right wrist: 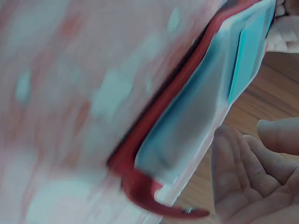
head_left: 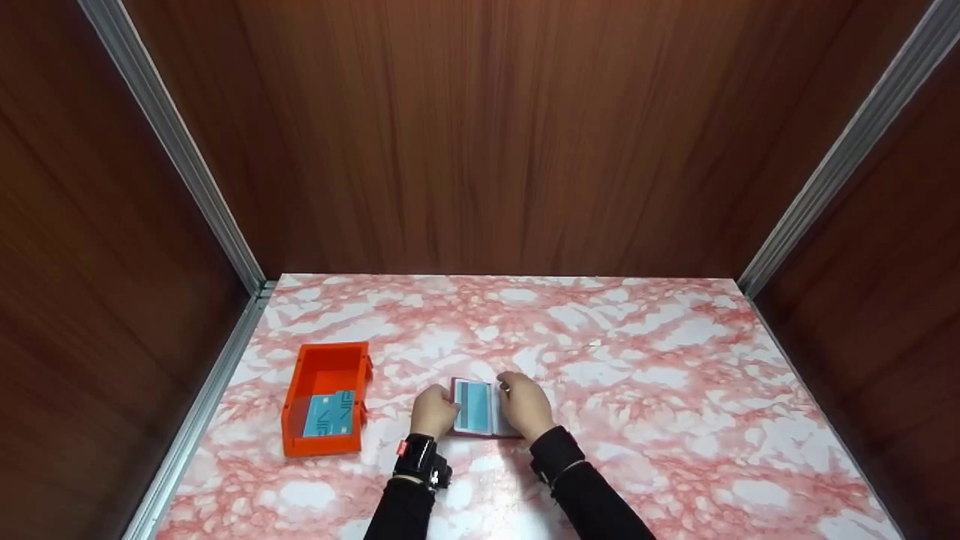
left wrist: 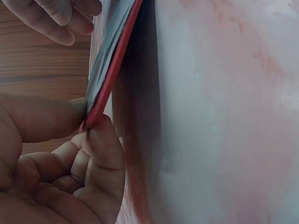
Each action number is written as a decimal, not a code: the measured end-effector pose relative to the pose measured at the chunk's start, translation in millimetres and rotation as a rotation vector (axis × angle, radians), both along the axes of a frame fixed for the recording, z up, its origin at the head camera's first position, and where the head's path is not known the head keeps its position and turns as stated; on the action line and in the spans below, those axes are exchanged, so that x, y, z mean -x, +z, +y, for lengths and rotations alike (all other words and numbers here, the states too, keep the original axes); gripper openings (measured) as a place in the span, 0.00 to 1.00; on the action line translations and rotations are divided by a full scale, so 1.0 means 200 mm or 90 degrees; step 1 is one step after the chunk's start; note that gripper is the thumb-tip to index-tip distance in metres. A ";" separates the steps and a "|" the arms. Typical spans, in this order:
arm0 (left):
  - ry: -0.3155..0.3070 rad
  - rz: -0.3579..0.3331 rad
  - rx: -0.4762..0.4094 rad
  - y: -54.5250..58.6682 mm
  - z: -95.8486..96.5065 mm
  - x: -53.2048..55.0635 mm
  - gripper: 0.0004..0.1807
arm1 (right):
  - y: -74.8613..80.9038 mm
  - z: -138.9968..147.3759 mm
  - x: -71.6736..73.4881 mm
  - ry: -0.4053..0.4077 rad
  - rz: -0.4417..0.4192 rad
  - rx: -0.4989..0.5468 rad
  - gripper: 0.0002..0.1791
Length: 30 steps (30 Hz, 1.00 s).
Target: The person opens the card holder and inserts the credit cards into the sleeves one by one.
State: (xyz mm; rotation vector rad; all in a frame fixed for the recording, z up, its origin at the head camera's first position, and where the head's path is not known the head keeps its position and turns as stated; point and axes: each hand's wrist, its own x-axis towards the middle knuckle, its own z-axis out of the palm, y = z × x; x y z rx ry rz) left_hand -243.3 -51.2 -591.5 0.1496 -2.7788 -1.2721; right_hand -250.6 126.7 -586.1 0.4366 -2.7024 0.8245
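A red card holder (right wrist: 161, 105) lies spread between the hands, with clear plastic sleeves. A light blue card (head_left: 474, 407) with a dark stripe sits in its left-hand sleeve. My left hand (head_left: 435, 411) pinches the holder's left edge between thumb and forefinger, the other fingers folded in. By the right-hand sleeve (right wrist: 184, 112) is my right hand (head_left: 527, 406), thumb apart from the forefinger and nothing between them. Its forefinger tip is right at the sleeve's edge in the right wrist view. A red strap (right wrist: 163, 212) with a metal snap sticks out from the cover.
To the left stands an orange bin (head_left: 322, 447) with blue cards (head_left: 328, 414) inside, some marked VIP. The table (head_left: 645, 420) has a red and white marbled top. Brown wood-grain panels (head_left: 465, 135) enclose it at the back and sides, with metal rails at the corners.
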 end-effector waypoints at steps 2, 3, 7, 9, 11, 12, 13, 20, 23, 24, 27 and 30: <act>-0.001 0.002 0.003 0.00 0.00 0.00 0.09 | 0.00 0.02 0.00 -0.008 0.009 -0.009 0.10; -0.001 0.003 0.004 0.00 0.00 0.00 0.09 | 0.00 0.03 0.00 -0.010 0.011 -0.013 0.10; -0.001 0.007 0.008 0.00 0.00 0.00 0.09 | -0.01 0.07 0.01 -0.022 0.018 -0.011 0.10; -0.002 0.010 0.009 0.00 0.00 0.00 0.09 | -0.01 0.09 0.01 -0.029 0.014 -0.002 0.10; 0.000 0.007 0.008 0.00 0.00 0.00 0.09 | -0.02 0.11 0.01 -0.036 0.009 0.005 0.10; 0.002 0.005 0.009 0.00 0.01 -0.01 0.09 | -0.02 0.11 0.01 -0.037 0.006 0.005 0.10; 0.004 0.003 0.009 0.00 0.01 -0.01 0.09 | -0.02 0.12 0.02 -0.039 0.005 0.005 0.10; 0.006 0.015 -0.001 0.00 0.01 -0.01 0.09 | -0.06 0.16 0.02 -0.049 0.029 -0.008 0.09; 0.006 0.026 0.000 -0.01 0.00 -0.01 0.08 | -0.08 0.17 0.02 -0.043 0.038 -0.017 0.09; 0.006 0.027 -0.001 -0.01 0.00 -0.01 0.08 | -0.08 0.18 0.02 -0.041 0.039 -0.019 0.09; 0.005 0.026 -0.003 -0.01 0.00 -0.01 0.07 | -0.09 0.18 0.01 -0.037 0.039 -0.021 0.09; 0.007 0.020 -0.003 -0.01 0.00 -0.01 0.07 | -0.09 0.18 0.01 -0.029 0.046 -0.026 0.09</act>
